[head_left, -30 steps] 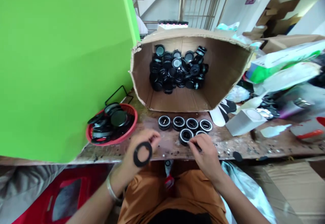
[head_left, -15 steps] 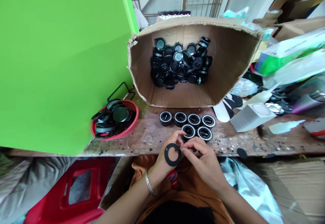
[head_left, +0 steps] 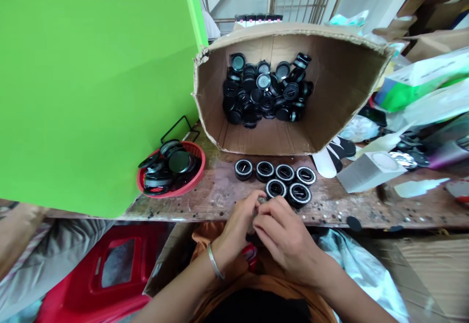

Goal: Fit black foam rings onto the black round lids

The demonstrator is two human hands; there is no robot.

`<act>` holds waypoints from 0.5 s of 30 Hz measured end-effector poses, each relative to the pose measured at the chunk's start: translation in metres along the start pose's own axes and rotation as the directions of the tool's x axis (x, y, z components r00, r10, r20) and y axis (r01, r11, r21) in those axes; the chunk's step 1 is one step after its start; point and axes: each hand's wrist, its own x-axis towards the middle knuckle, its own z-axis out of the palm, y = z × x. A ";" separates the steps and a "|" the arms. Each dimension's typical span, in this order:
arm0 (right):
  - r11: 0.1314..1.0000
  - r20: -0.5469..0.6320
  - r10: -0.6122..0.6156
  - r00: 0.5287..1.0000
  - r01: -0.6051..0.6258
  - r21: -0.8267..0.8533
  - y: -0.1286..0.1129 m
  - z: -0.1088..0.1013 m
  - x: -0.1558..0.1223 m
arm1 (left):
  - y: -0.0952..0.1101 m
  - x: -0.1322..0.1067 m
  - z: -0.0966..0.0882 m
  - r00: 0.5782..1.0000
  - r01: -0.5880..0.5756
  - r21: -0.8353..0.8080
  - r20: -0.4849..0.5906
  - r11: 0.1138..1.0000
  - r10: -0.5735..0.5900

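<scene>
My left hand (head_left: 240, 223) and my right hand (head_left: 286, 227) meet in front of the bench edge, fingers curled in a pinch. A flat black ring, seen in my left hand a moment ago, is now mostly hidden; only a dark sliver (head_left: 251, 237) shows below the fingers. My right fingertips press close to the left ones, and what they pinch is covered. Just beyond the fingers, several round black parts (head_left: 276, 187) with pale ring-shaped tops and dark centres stand in two rows on the wooden bench (head_left: 216, 186).
Behind the rows, a cardboard box (head_left: 340, 83) lies open towards me with many round black parts (head_left: 263, 81) inside. A red basket (head_left: 201, 172) of similar parts stands left by a green panel (head_left: 91, 93). On the right are a white box (head_left: 366, 171) and a dropper bottle (head_left: 417, 187).
My hands have drawn closer together, and the black ring has turned out of sight behind the fingers. The whole view has shifted slightly; the parts on the bench stay in place.
</scene>
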 end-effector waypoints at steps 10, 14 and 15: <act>0.995 0.060 -0.035 0.998 0.040 -0.086 -0.002 0.001 -0.032 | -0.012 0.025 -0.001 0.994 -0.009 -0.024 -0.107 1.000 0.007; 0.996 0.017 -0.004 1.000 0.005 -0.084 -0.004 -0.008 -0.032 | -0.004 0.031 0.007 0.995 0.006 -0.025 -0.097 1.000 -0.008; 0.998 -0.004 0.007 1.000 -0.007 -0.061 -0.005 -0.011 -0.033 | -0.002 0.032 0.007 0.995 0.003 -0.013 -0.103 1.000 -0.004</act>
